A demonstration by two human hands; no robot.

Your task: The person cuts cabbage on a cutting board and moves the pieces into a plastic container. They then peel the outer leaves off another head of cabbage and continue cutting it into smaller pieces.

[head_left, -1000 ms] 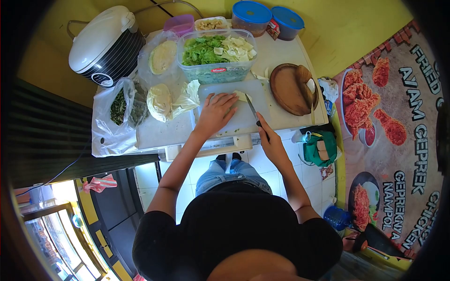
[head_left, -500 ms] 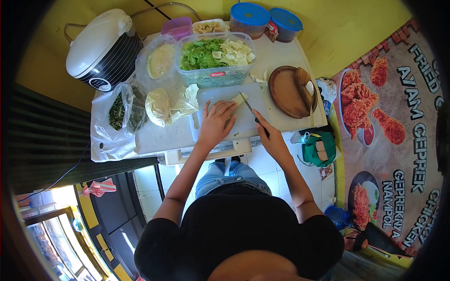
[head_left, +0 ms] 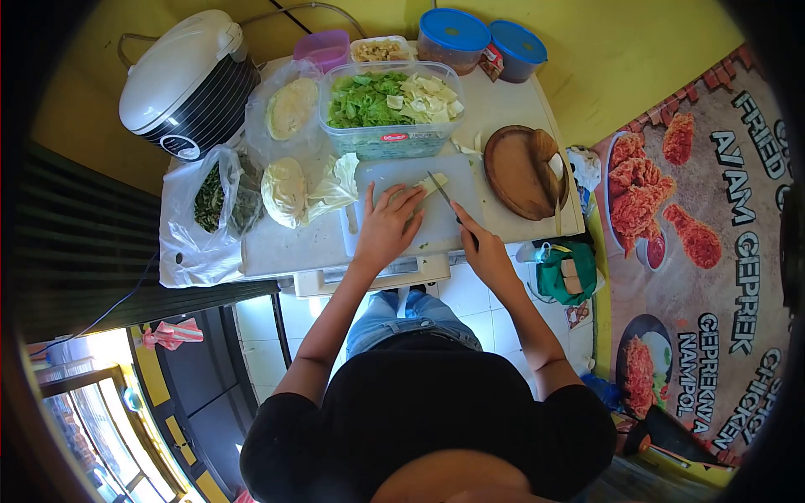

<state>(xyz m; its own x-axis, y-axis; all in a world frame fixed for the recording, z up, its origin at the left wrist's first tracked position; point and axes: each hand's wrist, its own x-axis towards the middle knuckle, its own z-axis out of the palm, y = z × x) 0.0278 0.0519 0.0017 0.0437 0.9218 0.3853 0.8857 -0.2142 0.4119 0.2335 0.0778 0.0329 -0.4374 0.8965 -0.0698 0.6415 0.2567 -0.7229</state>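
My left hand lies with spread fingers on the white cutting board, its fingertips on a pale cabbage piece. My right hand is wrapped round the black handle of a knife, whose blade crosses the right part of that piece. Left of the board sit a cut cabbage half and a loose cabbage leaf. Behind the board stands a clear container filled with green leaves and chopped pale cabbage.
A round wooden mortar with a pestle is at the right. Plastic bags and a rice cooker are at the left. Blue-lidded tubs, a purple bowl and a bagged cabbage stand at the back.
The view has shifted slightly. The knife blade has moved a little against the cabbage piece, while my left hand stays on the piece.
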